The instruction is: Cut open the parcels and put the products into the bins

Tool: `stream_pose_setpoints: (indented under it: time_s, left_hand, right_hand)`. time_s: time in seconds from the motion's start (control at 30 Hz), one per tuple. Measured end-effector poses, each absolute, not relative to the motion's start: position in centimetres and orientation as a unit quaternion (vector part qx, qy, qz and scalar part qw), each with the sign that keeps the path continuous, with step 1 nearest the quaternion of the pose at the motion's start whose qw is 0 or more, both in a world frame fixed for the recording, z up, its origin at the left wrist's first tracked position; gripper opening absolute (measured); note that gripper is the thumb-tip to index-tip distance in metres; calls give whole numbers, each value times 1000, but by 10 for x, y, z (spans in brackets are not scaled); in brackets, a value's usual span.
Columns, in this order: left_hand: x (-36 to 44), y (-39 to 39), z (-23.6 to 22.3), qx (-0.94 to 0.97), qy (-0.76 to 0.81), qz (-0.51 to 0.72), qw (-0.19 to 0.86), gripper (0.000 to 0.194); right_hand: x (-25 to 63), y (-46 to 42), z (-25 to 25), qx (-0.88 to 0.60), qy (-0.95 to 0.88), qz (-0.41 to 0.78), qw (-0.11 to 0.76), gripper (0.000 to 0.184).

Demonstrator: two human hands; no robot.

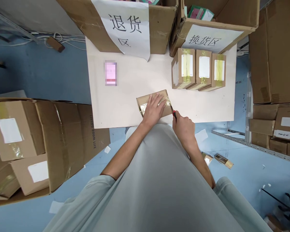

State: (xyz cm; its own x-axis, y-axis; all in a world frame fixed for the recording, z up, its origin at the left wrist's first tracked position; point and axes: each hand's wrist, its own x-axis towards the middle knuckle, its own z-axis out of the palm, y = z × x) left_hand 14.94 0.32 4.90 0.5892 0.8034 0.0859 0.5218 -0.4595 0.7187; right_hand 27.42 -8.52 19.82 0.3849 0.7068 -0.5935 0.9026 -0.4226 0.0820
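Small box (169, 111): brown cardboard, matt; sealing tape (143, 108) clear, glossy, wrinkled. Table (125, 106): pale surface, smooth, low sheen. Signs (137, 35): white paper, matt. Shirt (145, 180): grey-green cloth, smooth, matt. Floor (70, 80): blue, smooth, faintly glossy. Cutter handle (174, 114): plastic-like.

The only view is head-worn, looking forward and steeply down from above the wearer's shirt (145, 180), with both forearms reaching away from the lens. It sits near enough to take in the whole width of the white tabletop (125, 103), yet wide enough to reach the blue floor (72, 77) on either side.
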Motion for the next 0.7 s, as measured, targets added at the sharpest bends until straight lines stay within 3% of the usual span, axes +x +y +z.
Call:
stream_pose_setpoints:
  time_s: [0.27, 0.7]
  left_hand:
    - [148, 4, 49, 838, 401, 206, 307, 37]
    - [147, -1, 41, 852, 387, 216, 278, 39]
  right_hand:
    - [276, -60, 182, 804, 536, -214, 141, 55]
    - [272, -93, 182, 816, 484, -233, 212, 48]
